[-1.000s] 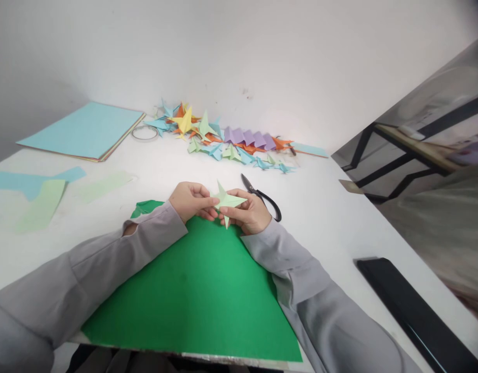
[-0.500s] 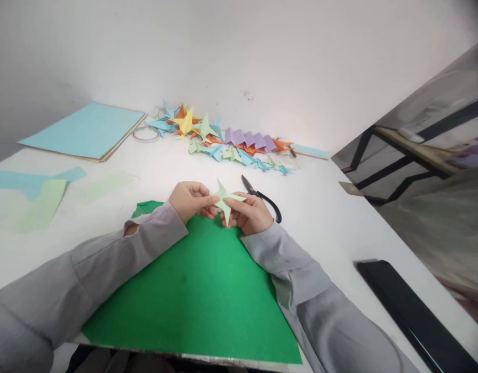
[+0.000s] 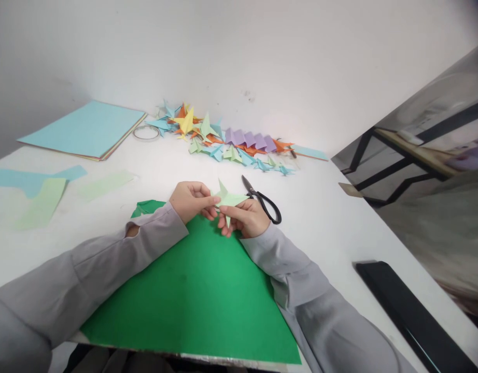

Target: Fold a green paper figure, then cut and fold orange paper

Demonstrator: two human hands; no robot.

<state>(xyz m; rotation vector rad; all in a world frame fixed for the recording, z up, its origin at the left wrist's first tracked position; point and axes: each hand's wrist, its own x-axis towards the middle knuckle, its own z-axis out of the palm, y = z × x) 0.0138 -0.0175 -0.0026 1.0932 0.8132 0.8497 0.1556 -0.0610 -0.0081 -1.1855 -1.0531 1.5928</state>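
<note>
A pale green folded paper figure (image 3: 228, 199) with pointed tips is held between both hands above the far edge of a green mat (image 3: 192, 290). My left hand (image 3: 191, 199) pinches its left side with thumb and fingers. My right hand (image 3: 244, 217) grips it from below and the right, fingers curled under it. Both arms wear grey sleeves and rest on the mat.
Black scissors (image 3: 262, 199) lie just right of my right hand. A pile of coloured folded paper figures (image 3: 223, 140) sits at the back, with a tape ring (image 3: 145, 132) and a stack of blue sheets (image 3: 87, 129). Paper scraps (image 3: 40, 194) lie left. A black flat object (image 3: 413, 316) is at the right.
The paper figure has been turned slightly and my right fingers have shifted under it. Both hands stay in the same place.
</note>
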